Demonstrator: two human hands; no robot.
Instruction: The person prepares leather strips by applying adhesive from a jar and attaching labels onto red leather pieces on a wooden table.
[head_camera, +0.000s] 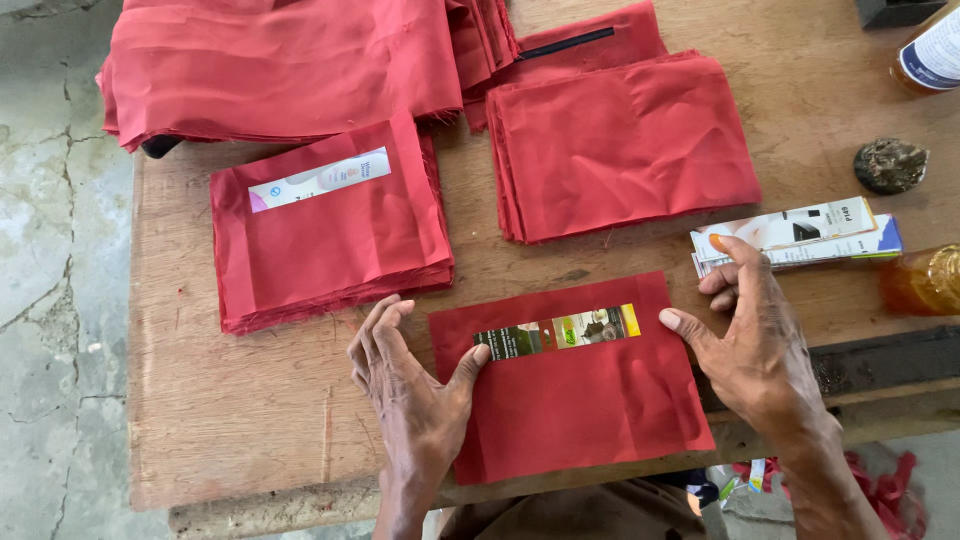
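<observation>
One red cloth piece (570, 385) with card strip (556, 332) under open left hand (410, 400) and right hand (755, 345), gripping nothing; finished stack (330, 225) beside, plain stack (620, 145) remaining.

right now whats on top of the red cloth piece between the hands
A printed card strip lies flat across the upper part of the red cloth piece. The left hand thumb touches the strip's left end. What lies beneath the strip and cloth is covered.

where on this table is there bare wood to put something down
Bare wood lies left of the left hand, below the red stack with a card strip, toward the table edge. The right side is crowded: card strips, jar, stone.
</observation>
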